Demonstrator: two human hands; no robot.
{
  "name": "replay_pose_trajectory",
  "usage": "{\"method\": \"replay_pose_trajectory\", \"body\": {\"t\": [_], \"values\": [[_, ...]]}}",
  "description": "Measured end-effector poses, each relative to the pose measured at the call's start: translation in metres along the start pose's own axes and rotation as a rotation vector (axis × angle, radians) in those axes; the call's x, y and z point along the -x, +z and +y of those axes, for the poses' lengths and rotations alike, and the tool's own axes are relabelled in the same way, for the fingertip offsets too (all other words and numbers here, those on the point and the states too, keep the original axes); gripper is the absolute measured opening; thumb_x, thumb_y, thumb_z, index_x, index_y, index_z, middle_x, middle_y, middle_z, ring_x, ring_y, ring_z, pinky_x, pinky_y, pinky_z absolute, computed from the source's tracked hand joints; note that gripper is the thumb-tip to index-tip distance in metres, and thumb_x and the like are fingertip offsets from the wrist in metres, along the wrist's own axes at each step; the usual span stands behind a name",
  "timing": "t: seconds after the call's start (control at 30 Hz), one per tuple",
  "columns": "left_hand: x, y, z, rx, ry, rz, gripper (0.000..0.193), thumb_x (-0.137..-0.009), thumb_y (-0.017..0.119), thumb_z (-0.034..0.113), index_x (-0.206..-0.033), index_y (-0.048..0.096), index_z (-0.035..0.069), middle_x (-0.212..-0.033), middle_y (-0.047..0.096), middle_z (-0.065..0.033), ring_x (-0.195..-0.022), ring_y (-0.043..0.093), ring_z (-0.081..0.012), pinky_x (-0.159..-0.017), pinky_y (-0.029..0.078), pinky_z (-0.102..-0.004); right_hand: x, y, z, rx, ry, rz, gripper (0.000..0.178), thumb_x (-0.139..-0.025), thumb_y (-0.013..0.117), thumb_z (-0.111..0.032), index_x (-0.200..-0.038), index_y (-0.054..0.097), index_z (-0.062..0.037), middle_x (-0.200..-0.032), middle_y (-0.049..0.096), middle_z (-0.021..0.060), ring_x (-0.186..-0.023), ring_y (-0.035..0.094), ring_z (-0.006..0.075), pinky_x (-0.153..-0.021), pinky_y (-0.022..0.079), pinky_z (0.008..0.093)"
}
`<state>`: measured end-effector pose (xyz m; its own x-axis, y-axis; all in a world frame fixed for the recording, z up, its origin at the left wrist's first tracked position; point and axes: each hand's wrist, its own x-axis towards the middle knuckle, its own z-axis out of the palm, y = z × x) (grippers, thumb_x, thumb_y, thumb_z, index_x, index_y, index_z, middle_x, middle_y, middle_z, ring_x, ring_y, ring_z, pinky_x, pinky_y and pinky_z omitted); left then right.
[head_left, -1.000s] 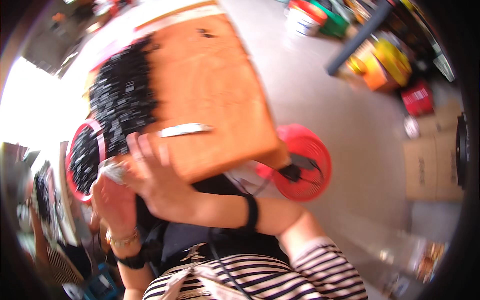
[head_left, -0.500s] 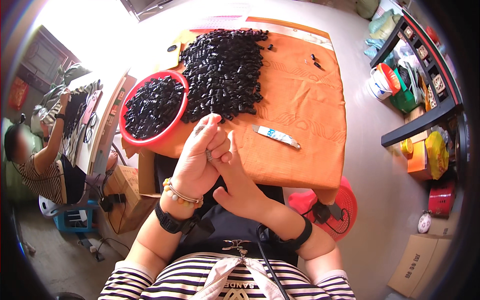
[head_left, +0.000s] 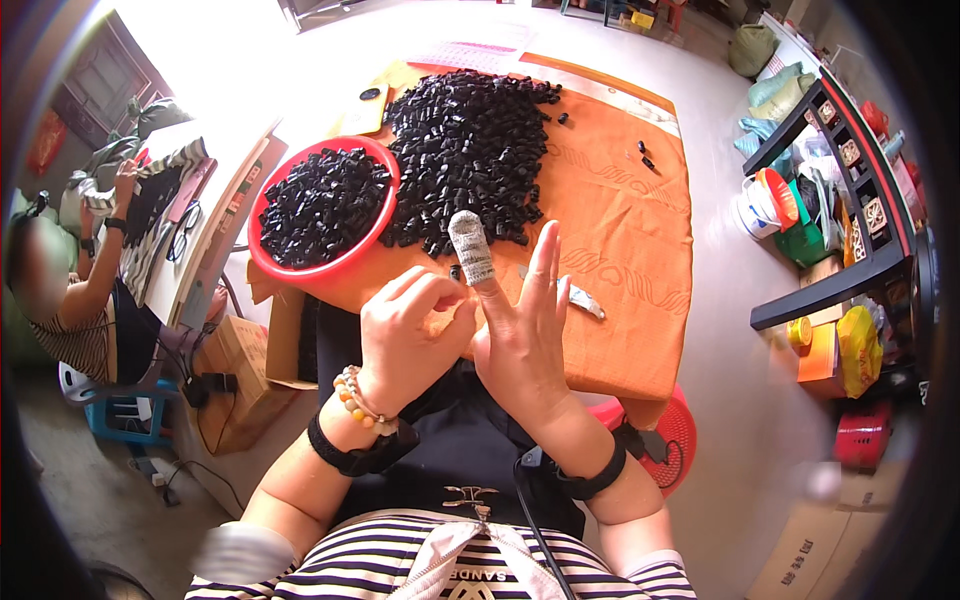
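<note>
My right hand (head_left: 528, 335) is raised over the near edge of the orange-covered table (head_left: 625, 350), its fingers spread. A grey knitted finger cover (head_left: 472, 250) sits on its index finger. Close beside it, my left hand (head_left: 410, 325) has curled fingers, thumb and index nearly meeting; anything between them is hidden. Beyond the hands lies a big heap of small black parts (head_left: 465, 150). More of these parts fill a red round basin (head_left: 393, 205) to the left. A slim white-and-blue cutter-like tool (head_left: 587, 302) lies partly behind my right hand.
A few loose black parts (head_left: 647, 162) lie on the cloth at the far right. A yellow pad (head_left: 372, 110) is behind the basin. At the left, another person (head_left: 90, 300) sits at a white table. A red perforated basket (head_left: 680, 440) stands below the table's right corner.
My left hand has let go of my right index finger and drawn back toward me. My right hand has risen and opened, the grey cover now plainly on its index finger.
</note>
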<state>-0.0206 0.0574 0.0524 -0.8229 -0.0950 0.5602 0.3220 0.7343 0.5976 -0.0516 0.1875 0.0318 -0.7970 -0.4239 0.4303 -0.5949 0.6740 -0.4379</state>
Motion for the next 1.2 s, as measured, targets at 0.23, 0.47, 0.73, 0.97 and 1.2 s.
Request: {"method": "replay_pose_trajectory", "body": {"t": [0.23, 0.47, 0.73, 0.97, 1.2], "values": [[-0.009, -0.005, 0.006, -0.192, 0.041, -0.110, 0.009, -0.073, 0.064, 0.007, -0.081, 0.062, 0.004, -0.067, 0.058, -0.0045, -0.060, 0.059, -0.0190, -0.056, 0.047, -0.0294, 0.004, -0.003, -0.001, 0.010, -0.002, 0.004, 0.073, -0.077, 0.061, -0.006, -0.141, 0.031, -0.0256, -0.144, 0.004, 0.0325, -0.133, 0.012, 0.0501, -0.093, 0.026, 0.0677], [-0.007, -0.001, 0.004, -0.210, -0.018, -0.189, 0.010, -0.073, 0.061, 0.009, -0.082, 0.063, 0.004, -0.068, 0.058, -0.0054, -0.061, 0.059, -0.0187, -0.056, 0.047, -0.0296, 0.010, 0.008, -0.002, -0.012, -0.035, 0.073, 0.071, -0.078, 0.058, -0.006, -0.141, 0.029, -0.0145, -0.143, 0.007, 0.0335, -0.132, 0.015, 0.0505, -0.094, 0.025, 0.0679], [-0.007, -0.001, 0.003, -0.061, 0.018, -0.135, 0.008, -0.067, 0.056, 0.004, -0.066, 0.048, 0.002, -0.061, 0.048, -0.0086, -0.054, 0.051, -0.0260, -0.050, 0.041, -0.0348, 0.013, -0.002, -0.014, 0.185, 0.009, -0.055, 0.061, -0.082, 0.054, -0.011, -0.139, 0.033, -0.0109, -0.143, 0.007, 0.0342, -0.129, 0.020, 0.0530, -0.093, 0.020, 0.0703], [-0.009, -0.014, 0.005, -0.080, 0.100, -0.113, 0.010, -0.069, 0.058, 0.009, -0.065, 0.050, 0.004, -0.065, 0.052, -0.0102, -0.061, 0.053, -0.0302, -0.056, 0.043, -0.0387, 0.009, 0.005, 0.002, 0.177, -0.059, -0.174, 0.066, -0.078, 0.055, -0.011, -0.139, 0.032, -0.0207, -0.082, 0.058, 0.0134, -0.076, 0.062, 0.0276, -0.089, 0.039, 0.0572], [-0.006, -0.014, 0.005, -0.131, 0.120, -0.104, 0.010, -0.069, 0.058, 0.008, -0.065, 0.049, 0.004, -0.065, 0.051, -0.0103, -0.060, 0.053, -0.0298, -0.056, 0.043, -0.0386, 0.005, 0.000, 0.004, 0.375, -0.183, -0.120, 0.068, -0.076, 0.057, -0.008, -0.138, 0.031, -0.0148, -0.063, 0.052, 0.0043, -0.055, 0.059, 0.0231, -0.070, 0.051, 0.0404]]}}
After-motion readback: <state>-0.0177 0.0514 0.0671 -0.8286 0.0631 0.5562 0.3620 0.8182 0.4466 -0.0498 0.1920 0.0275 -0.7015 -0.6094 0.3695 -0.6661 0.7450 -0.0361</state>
